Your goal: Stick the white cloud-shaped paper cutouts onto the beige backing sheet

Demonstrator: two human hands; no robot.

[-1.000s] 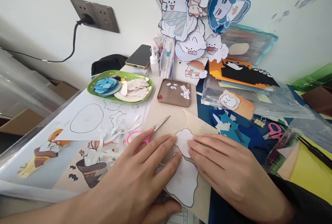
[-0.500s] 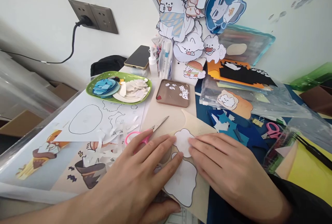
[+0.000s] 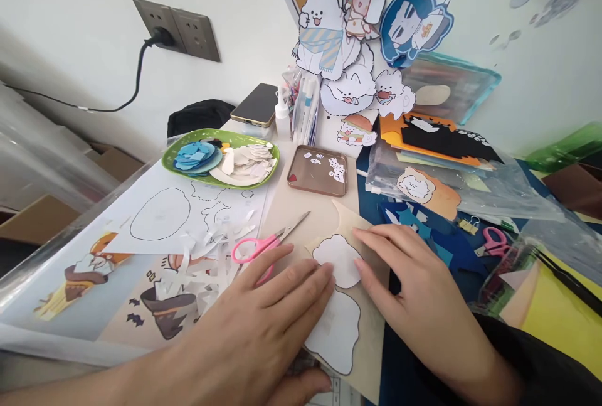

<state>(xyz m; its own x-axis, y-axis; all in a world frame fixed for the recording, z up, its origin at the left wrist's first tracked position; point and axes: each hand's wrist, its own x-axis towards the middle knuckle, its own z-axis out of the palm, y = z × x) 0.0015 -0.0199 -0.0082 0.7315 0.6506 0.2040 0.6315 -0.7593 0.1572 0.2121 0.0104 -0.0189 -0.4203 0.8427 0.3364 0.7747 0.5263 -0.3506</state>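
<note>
A white cloud-shaped paper cutout (image 3: 339,258) with a dark outline lies on a beige sheet of paper (image 3: 367,331). Below it is a larger white wavy-edged cutout (image 3: 339,337), partly hidden under my left hand (image 3: 282,305). That hand lies flat, fingers stretched, its fingertips at the left edge of the small cutout. My right hand (image 3: 414,287) is open, thumb at the cutout's right edge and fingers spread over the beige sheet. Pink-handled scissors (image 3: 258,248) lie just beyond my left fingers, blades pointing away.
Behind are a green plate (image 3: 188,172) of blue and white paper pieces and a brown tray (image 3: 308,186) with tiny cutouts. White paper scraps (image 3: 188,293) lie at left, blue scraps (image 3: 433,236) at right. Another pair of pink scissors (image 3: 493,243) and black tweezers (image 3: 571,277) sit further right.
My right fingers have lifted off the small cutout and spread toward the upper right. My left fingers have drawn together slightly. The view has shifted a little.
</note>
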